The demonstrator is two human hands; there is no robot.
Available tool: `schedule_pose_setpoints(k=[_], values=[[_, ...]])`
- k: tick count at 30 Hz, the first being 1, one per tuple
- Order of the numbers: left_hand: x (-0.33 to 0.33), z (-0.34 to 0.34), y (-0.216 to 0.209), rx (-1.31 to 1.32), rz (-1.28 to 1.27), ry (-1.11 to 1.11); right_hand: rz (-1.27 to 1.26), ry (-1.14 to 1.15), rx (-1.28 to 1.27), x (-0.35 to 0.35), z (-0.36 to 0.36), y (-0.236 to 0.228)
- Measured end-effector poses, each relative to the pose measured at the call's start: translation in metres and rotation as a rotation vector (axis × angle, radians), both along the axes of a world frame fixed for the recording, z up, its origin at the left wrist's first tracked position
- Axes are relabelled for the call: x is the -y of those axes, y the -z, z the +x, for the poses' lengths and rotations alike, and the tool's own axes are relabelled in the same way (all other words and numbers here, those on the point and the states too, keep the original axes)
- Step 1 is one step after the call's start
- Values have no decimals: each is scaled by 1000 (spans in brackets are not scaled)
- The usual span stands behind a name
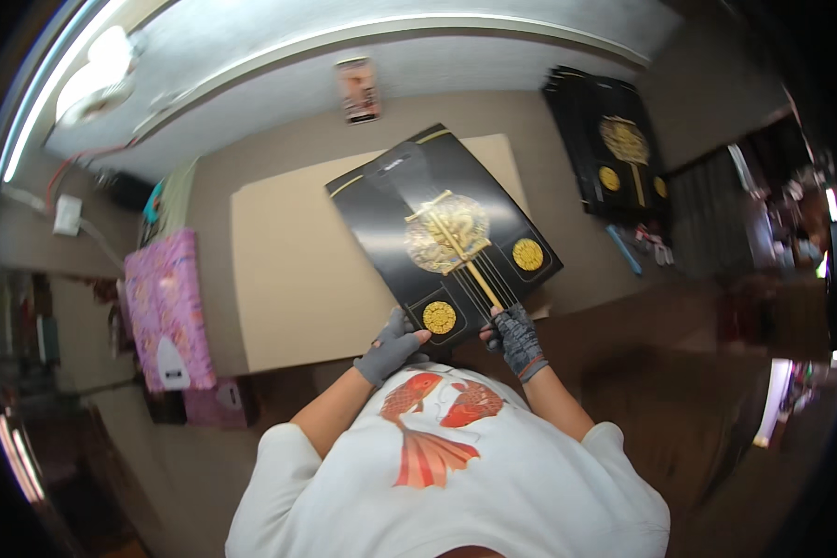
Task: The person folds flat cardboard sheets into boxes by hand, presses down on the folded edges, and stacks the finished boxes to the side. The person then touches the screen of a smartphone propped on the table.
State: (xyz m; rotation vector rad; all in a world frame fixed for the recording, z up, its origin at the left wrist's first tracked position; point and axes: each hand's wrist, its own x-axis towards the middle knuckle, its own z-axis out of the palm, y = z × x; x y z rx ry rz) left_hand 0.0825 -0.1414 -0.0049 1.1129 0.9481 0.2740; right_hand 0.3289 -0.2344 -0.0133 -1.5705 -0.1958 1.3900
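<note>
Head view: left hand (392,353) pinches the near corner and right hand (519,343) clamps the near edge of a flat black-and-gold carrier bag (400,223), stretching ahead of the grip over tan cardboard (284,270), probably light, stiffish, slick, best held by its edges.

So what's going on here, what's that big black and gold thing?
A person in grey gloves with bare fingertips is holding a flat black-and-gold piece by its near end. The left hand has its near left corner, and the right hand grips the near edge. It sits at a slant over a sheet of cardboard. A pile of similar black pieces lies off to the right.
</note>
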Motion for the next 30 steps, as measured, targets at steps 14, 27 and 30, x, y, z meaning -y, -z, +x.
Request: schedule_pose_setpoints(k=[14,27,30], values=[[5,50,-23,-18,88,-2,245,556,108,-82,348,4],[7,-67,-12,-247,191,-782,94,432,550,-102,474,98],[19,-112,-9,-705,485,-741,-24,305,670,-123,411,67]])
